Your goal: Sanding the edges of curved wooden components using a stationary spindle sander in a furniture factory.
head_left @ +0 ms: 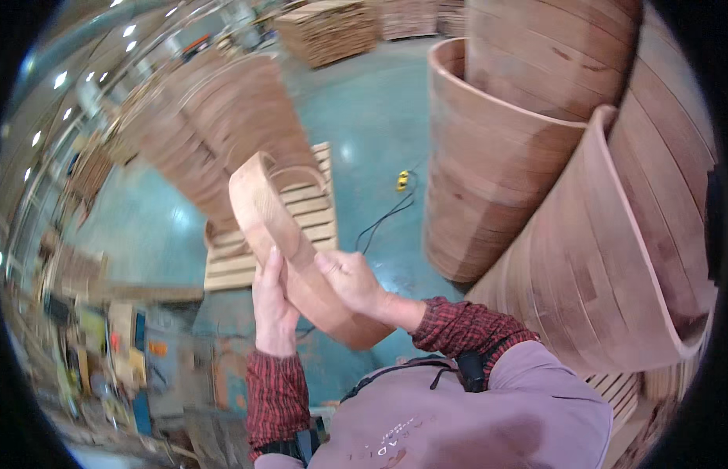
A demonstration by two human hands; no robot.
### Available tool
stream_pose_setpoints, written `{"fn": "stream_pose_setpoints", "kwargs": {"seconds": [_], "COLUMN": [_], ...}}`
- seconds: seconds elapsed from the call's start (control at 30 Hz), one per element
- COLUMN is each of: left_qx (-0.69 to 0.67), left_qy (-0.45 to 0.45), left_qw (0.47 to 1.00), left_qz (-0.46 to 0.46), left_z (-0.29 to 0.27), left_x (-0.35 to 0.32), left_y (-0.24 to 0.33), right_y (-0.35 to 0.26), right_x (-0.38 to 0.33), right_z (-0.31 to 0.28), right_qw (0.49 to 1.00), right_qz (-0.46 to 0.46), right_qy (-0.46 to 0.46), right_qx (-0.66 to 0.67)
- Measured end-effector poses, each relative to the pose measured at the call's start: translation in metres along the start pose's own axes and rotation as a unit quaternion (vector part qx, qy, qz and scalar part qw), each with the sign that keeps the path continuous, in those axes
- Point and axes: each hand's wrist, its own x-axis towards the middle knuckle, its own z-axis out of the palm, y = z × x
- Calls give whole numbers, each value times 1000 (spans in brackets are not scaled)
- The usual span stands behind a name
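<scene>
The left hand (276,309) grips the left side of a curved, light reddish-brown wooden piece (274,223) with a smooth, broad face. The right hand (358,285) clasps the opposite side, with its thumb laid against the wood. Both sets of fingers are closed only as far as the thickness of the piece allows; several fingertips are hidden behind it. The piece is held clear of the floor, tilted, with its upper end extending beyond the fingers and its lower end below the right palm.

Below the fingers, red-and-black checked sleeves (466,328) cover the forearms, and a mauve fabric garment (458,414) covers the torso.

Beyond the fingers, a pale slatted wooden pallet (313,209) rests on the teal painted floor (364,117). Ahead and to the right of the fingers, a thin black cable (391,211) lies beside a small yellow object (401,180). Well to the right stand tall, curved, reddish-brown wooden stacks (497,172). Farther ahead of the fingers is a rectangular pile of brown planks (329,31).
</scene>
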Motion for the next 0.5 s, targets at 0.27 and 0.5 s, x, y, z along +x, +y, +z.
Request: {"fn": "stream_pose_setpoints", "kwargs": {"seconds": [0.27,0.5], "left_qx": [208,483], "left_qy": [-101,-347], "left_qw": [970,785], "left_qz": [75,173], "left_z": [79,85], "left_x": [51,134], "left_y": [-29,-15], "right_y": [10,-52], "right_x": [27,77], "right_z": [-89,-122], "right_qw": [971,806], "right_qz": [-50,-324], "right_qy": [99,348], "right_qx": [-210,-353]}}
